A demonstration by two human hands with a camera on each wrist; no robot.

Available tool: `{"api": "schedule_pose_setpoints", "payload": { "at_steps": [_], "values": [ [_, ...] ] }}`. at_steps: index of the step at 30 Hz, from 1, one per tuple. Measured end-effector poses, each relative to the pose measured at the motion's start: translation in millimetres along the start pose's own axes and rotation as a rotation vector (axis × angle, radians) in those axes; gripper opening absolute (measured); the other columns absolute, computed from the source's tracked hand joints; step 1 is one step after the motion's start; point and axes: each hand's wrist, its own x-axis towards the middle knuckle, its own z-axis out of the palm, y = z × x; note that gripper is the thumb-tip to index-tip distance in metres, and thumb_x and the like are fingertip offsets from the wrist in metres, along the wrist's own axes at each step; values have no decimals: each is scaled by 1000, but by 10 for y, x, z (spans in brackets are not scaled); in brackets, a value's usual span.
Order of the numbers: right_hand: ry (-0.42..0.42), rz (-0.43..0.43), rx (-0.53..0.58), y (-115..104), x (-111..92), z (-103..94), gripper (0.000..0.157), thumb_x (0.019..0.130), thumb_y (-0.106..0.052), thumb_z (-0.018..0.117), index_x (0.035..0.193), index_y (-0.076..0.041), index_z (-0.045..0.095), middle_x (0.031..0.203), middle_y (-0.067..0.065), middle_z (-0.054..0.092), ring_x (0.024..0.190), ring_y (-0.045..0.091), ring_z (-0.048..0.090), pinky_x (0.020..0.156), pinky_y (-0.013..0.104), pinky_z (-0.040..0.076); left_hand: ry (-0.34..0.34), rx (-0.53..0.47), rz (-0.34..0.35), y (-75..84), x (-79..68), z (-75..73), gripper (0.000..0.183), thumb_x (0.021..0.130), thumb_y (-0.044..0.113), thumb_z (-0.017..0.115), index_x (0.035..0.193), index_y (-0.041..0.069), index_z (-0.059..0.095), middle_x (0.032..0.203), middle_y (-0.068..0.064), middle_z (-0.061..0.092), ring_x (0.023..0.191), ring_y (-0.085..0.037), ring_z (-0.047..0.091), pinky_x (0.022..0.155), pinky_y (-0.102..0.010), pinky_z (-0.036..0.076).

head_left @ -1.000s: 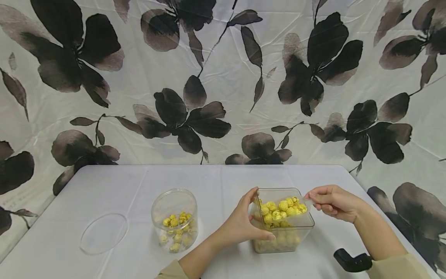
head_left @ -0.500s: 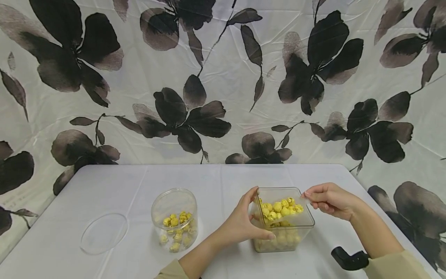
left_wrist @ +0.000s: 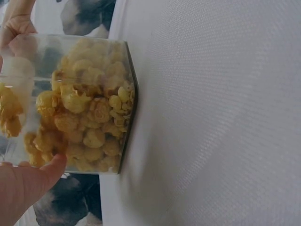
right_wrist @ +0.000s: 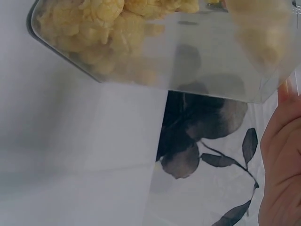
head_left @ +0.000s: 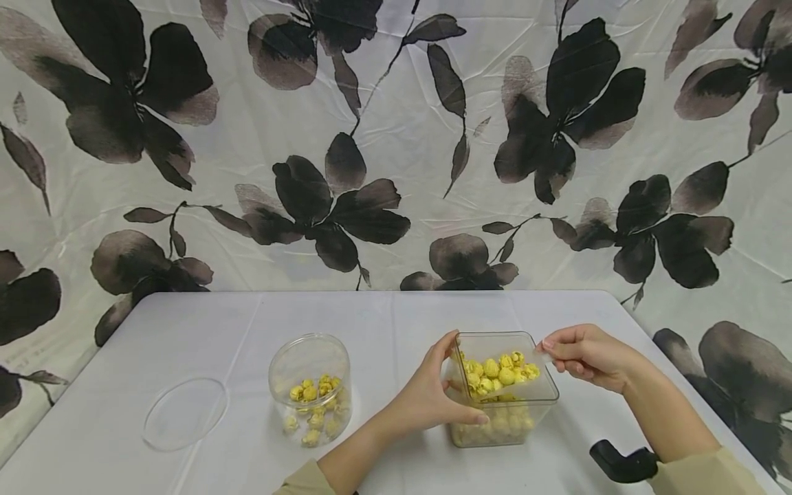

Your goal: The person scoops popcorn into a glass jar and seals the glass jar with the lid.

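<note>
A clear square container (head_left: 541, 414) full of yellow popcorn (head_left: 493, 371) stands on the table, right of centre. My left hand (head_left: 427, 399) grips its left side, thumb at the front and fingers at the back. Between thumb and fingers of my right hand (head_left: 597, 359) is the handle end of a translucent white scoop (head_left: 526, 390), which reaches into the container's open top with popcorn on it. Through the container wall in the right wrist view, the scoop (right_wrist: 265, 35) shows blurred beside my right hand (right_wrist: 284, 160). The left wrist view shows my left thumb (left_wrist: 51, 169) against the wall.
A round clear jar (head_left: 278, 385), its top open and some popcorn inside, stands left of my left arm. A clear round lid or ring (head_left: 145, 426) lies farther left. A black curved object (head_left: 621, 462) is at my right sleeve. Behind the table (head_left: 204, 323) hangs a flowered cloth (head_left: 427, 185).
My right hand and the scoop have shifted slightly left over the container, and the popcorn on the scoop sits a little lower. The left hand keeps its grip; the jar has not moved.
</note>
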Motion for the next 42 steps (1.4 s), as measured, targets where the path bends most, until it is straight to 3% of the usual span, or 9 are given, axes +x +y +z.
{"api": "schedule_pose_setpoints", "payload": {
  "at_steps": [3, 10, 16, 27, 35, 42],
  "values": [
    [-24, 3, -14, 2, 13, -27, 19, 95, -9, 51, 92, -11, 70, 65, -6, 57, 49, -2, 41, 44, 10, 29, 2, -4, 4, 8, -2, -4, 113, 62, 23, 87, 148, 25, 14, 147, -3, 23, 136, -22, 23, 100, -45, 39],
    [-114, -52, -36, 19, 65, -72, 23, 96, -7, 48, 93, -13, 70, 68, -6, 57, 50, 0, 38, 44, 17, 19, 7, -2, 7, 22, -12, -14, 113, 62, 22, 88, 148, 23, 15, 148, -3, 23, 136, -23, 22, 100, -45, 39],
    [-159, -58, -47, 32, 131, -49, 20, 95, -9, 51, 93, -13, 71, 68, -6, 59, 50, 1, 38, 43, 16, 21, 1, -5, 5, 6, -11, -5, 113, 62, 23, 88, 148, 24, 15, 148, -3, 22, 137, -23, 22, 101, -45, 38],
    [-193, -19, 52, 36, 188, -111, 20, 95, -9, 52, 94, -12, 71, 69, -5, 60, 49, 0, 38, 44, 13, 22, 0, -1, -7, 11, -14, 8, 112, 63, 22, 87, 148, 26, 14, 148, -2, 23, 137, -23, 22, 101, -44, 38],
    [-244, 23, 36, 33, 252, -167, 21, 95, -7, 51, 93, -11, 72, 68, -5, 58, 48, 0, 35, 45, 9, 27, 1, 1, -8, 4, -11, 8, 112, 63, 23, 87, 148, 25, 14, 146, -3, 24, 136, -22, 23, 101, -43, 39],
    [-219, 68, 50, 7, 283, -199, 19, 94, -6, 53, 92, -10, 73, 67, -4, 59, 48, -1, 37, 44, 8, 29, -2, 0, -7, 1, -12, 11, 112, 64, 23, 87, 148, 26, 14, 147, -2, 23, 136, -23, 22, 101, -43, 39]
  ]
}}
